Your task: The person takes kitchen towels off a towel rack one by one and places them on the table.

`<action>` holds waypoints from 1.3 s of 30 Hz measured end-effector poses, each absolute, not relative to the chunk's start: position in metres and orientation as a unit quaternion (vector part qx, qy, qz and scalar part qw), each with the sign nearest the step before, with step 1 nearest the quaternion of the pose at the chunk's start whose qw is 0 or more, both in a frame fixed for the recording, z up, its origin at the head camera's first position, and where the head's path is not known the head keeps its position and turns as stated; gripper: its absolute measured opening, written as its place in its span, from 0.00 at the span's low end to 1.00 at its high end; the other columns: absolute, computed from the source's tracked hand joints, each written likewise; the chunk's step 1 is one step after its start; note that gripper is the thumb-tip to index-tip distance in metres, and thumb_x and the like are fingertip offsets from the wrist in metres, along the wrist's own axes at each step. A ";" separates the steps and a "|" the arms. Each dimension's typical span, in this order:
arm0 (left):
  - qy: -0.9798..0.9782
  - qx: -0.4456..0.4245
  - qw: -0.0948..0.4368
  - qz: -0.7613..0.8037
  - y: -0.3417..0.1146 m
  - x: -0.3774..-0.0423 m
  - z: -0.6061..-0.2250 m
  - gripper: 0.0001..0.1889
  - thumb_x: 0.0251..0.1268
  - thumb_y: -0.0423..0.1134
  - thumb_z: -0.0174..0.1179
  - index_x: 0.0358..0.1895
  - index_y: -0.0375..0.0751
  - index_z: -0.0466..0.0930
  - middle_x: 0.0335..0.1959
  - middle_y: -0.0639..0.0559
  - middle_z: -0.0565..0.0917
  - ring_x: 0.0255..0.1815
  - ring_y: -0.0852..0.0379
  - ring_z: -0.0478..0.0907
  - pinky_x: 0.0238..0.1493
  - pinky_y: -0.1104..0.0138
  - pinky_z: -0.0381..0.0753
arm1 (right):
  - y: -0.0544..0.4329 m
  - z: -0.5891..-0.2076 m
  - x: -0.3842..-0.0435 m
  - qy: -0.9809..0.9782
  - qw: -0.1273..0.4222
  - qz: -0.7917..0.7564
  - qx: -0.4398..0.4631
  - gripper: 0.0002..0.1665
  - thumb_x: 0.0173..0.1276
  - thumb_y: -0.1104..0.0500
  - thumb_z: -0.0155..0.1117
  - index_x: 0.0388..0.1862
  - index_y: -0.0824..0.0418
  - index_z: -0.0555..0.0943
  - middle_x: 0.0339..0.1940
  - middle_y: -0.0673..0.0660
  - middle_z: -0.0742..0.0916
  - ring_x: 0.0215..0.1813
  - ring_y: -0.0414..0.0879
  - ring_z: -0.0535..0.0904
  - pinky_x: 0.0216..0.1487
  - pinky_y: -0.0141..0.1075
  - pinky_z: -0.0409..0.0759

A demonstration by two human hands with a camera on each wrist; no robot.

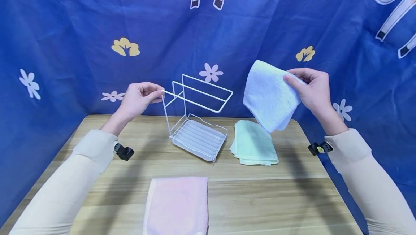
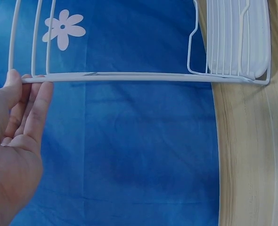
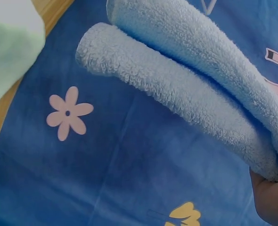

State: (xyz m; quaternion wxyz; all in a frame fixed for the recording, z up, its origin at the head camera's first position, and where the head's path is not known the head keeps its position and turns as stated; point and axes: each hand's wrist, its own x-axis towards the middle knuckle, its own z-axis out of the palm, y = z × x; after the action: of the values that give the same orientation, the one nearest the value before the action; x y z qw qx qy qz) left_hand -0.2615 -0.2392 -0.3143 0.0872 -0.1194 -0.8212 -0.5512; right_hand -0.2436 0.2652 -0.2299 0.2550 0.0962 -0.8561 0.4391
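Note:
My left hand [image 1: 140,97] pinches the upper left corner of a white wire towel rack [image 1: 195,99], which stands on the table with a slatted tray at its base. In the left wrist view, the thumb and fingers [image 2: 37,110] meet at the end of the rack's side bar [image 2: 139,77]. Up in the air to the right of the rack, my right hand [image 1: 310,87] grips a folded light blue towel [image 1: 271,96] by its upper right corner. The right wrist view shows the towel's thick folded layers [image 3: 186,94], with only part of the hand visible.
A folded mint green towel [image 1: 255,143] lies on the table right of the rack, below the blue towel. A folded pink towel [image 1: 177,206] lies near the front. Behind the wooden table [image 1: 260,202] hangs a blue patterned curtain [image 1: 156,22].

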 end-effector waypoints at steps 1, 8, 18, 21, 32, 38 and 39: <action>-0.821 -0.120 0.087 -0.551 -0.239 -0.261 -0.314 0.14 0.76 0.38 0.65 0.54 0.29 0.85 0.34 0.66 0.90 0.39 0.70 0.89 0.47 0.73 0.94 | 0.266 -0.232 -0.242 -0.858 0.252 0.436 0.097 0.20 0.70 0.51 0.77 0.52 0.64 0.91 0.30 0.28 0.86 0.30 0.31 0.84 0.31 0.18 0.85; -0.822 -0.124 0.090 -0.548 -0.240 -0.261 -0.314 0.14 0.76 0.38 0.65 0.53 0.29 0.86 0.35 0.64 0.90 0.39 0.70 0.88 0.47 0.72 0.94 | 0.273 -0.246 -0.227 -0.871 0.240 0.415 0.105 0.19 0.70 0.51 0.76 0.51 0.63 0.91 0.30 0.26 0.86 0.29 0.31 0.83 0.28 0.19 0.84; -0.822 -0.121 0.092 -0.549 -0.240 -0.264 -0.315 0.14 0.76 0.37 0.65 0.53 0.28 0.86 0.35 0.63 0.91 0.39 0.70 0.89 0.46 0.73 0.94 | 0.281 -0.266 -0.206 -0.889 0.206 0.393 0.114 0.15 0.71 0.53 0.76 0.49 0.61 0.91 0.29 0.28 0.86 0.27 0.33 0.83 0.23 0.24 0.83; -0.824 -0.121 0.090 -0.547 -0.241 -0.264 -0.315 0.14 0.76 0.38 0.65 0.54 0.29 0.86 0.36 0.63 0.91 0.39 0.69 0.89 0.47 0.73 0.94 | 0.283 -0.272 -0.201 -0.892 0.190 0.392 0.122 0.15 0.71 0.53 0.75 0.50 0.61 0.91 0.29 0.30 0.87 0.27 0.34 0.83 0.22 0.25 0.84; -0.827 -0.124 0.095 -0.541 -0.239 -0.262 -0.315 0.13 0.77 0.38 0.64 0.53 0.30 0.86 0.35 0.65 0.90 0.39 0.70 0.89 0.47 0.74 0.93 | 0.282 -0.290 -0.176 -0.896 0.143 0.398 0.136 0.09 0.71 0.54 0.75 0.46 0.55 0.92 0.31 0.32 0.90 0.27 0.39 0.85 0.21 0.31 0.84; -0.824 -0.126 0.096 -0.544 -0.239 -0.262 -0.315 0.14 0.77 0.37 0.64 0.53 0.28 0.86 0.35 0.64 0.90 0.39 0.70 0.89 0.47 0.74 0.93 | 0.280 -0.300 -0.165 -0.891 0.125 0.409 0.152 0.07 0.71 0.57 0.76 0.45 0.55 0.92 0.33 0.35 0.91 0.27 0.40 0.85 0.21 0.32 0.84; -0.825 -0.126 0.096 -0.543 -0.240 -0.262 -0.315 0.14 0.77 0.37 0.64 0.53 0.28 0.86 0.35 0.64 0.90 0.39 0.70 0.89 0.47 0.74 0.93 | 0.279 -0.302 -0.164 -0.890 0.121 0.410 0.158 0.06 0.71 0.58 0.75 0.45 0.55 0.92 0.34 0.36 0.92 0.27 0.40 0.85 0.21 0.32 0.84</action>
State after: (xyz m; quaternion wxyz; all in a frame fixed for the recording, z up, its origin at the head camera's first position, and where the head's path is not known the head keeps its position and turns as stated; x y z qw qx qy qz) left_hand -0.2623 -0.2396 -0.3148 0.0961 -0.1259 -0.8246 -0.5431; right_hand -0.1637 0.2789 -0.3019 0.1212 0.1576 -0.8904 0.4095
